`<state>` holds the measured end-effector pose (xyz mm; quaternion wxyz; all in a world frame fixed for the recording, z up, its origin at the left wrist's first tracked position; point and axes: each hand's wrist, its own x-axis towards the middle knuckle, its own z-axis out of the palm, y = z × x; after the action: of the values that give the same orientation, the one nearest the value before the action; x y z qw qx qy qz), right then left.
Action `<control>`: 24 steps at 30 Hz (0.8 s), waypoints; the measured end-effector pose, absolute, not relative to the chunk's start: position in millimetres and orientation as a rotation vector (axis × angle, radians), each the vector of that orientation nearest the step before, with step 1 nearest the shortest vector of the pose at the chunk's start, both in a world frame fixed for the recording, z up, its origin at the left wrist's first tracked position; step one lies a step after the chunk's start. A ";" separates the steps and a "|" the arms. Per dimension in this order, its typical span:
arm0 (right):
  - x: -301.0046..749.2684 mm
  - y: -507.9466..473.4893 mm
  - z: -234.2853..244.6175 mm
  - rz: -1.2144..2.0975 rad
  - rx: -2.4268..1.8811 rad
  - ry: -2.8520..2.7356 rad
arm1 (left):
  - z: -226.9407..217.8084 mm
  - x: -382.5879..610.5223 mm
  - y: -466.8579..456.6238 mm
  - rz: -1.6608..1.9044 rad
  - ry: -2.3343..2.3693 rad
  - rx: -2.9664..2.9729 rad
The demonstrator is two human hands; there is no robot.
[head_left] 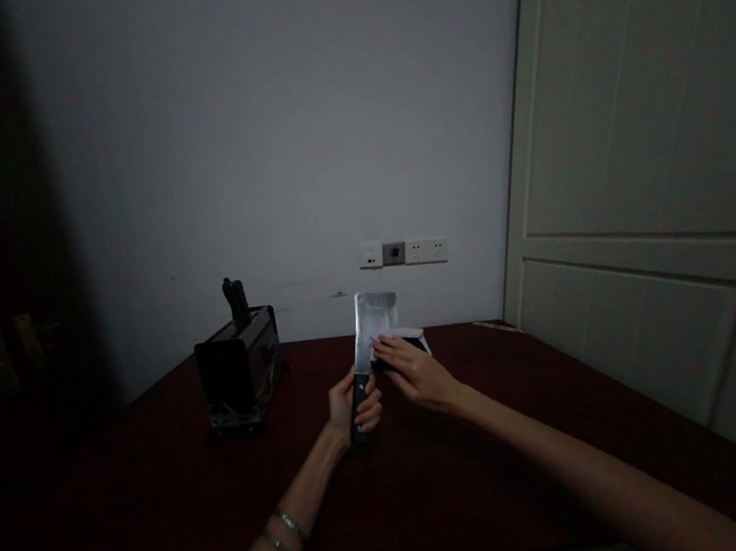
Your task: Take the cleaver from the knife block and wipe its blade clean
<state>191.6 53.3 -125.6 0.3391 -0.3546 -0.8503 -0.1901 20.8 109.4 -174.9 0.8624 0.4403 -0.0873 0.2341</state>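
My left hand is closed round the dark handle of a cleaver, holding it upright with the wide steel blade pointing up. My right hand rests against the lower part of the blade, its fingers pressed on a pale cloth or tissue that lies against the steel; most of that white thing is hidden behind the hand. Both hands hover over the dark red tabletop.
A black knife block with a dark handle sticking out of it stands on the table to the left. A white socket strip is on the wall behind. A pale door fills the right side.
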 end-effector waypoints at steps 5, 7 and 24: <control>189.4 59.3 -122.4 -0.471 -0.870 -2.276 | -174.9 20.1 109.8 0.506 -0.169 0.914; 199.8 79.0 -106.4 -0.500 -0.902 -2.183 | -174.1 20.5 107.9 0.490 -0.165 0.915; 195.2 78.0 -104.0 -0.473 -0.913 -2.221 | -173.8 20.8 106.5 0.490 -0.151 0.882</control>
<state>195.2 78.0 -104.0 0.3401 -0.3509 -0.8533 -0.1818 20.8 106.5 -173.8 0.8726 0.4223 -0.0724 0.2345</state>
